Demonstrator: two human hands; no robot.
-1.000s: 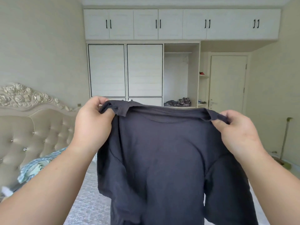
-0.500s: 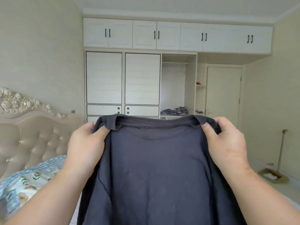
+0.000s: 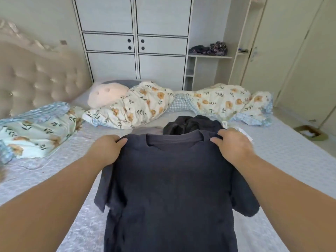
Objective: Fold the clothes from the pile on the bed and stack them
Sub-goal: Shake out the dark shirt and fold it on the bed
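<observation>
1. Lowered since earlier: shirt (image 3: 171, 180) was held up facing the wardrobe (image 3: 134, 39), now hangs low over the bed (image 3: 283, 153), hem out of view.
2. Left hand (image 3: 106, 150) grips the left shoulder, fingers curled over the fabric.
3. Right hand (image 3: 234, 144) grips the right shoulder the same way.
4. Dark pile (image 3: 190, 124) lies on the bed just beyond the collar.
5. Floral quilt (image 3: 145, 104) bunched across the far side; pink pillow (image 3: 105, 94) near the headboard (image 3: 41, 77).

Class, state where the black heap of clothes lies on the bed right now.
In the head view, the black heap of clothes lies mid-bed, just beyond the collar of the held navy T-shirt, before the floral duvet.
</observation>
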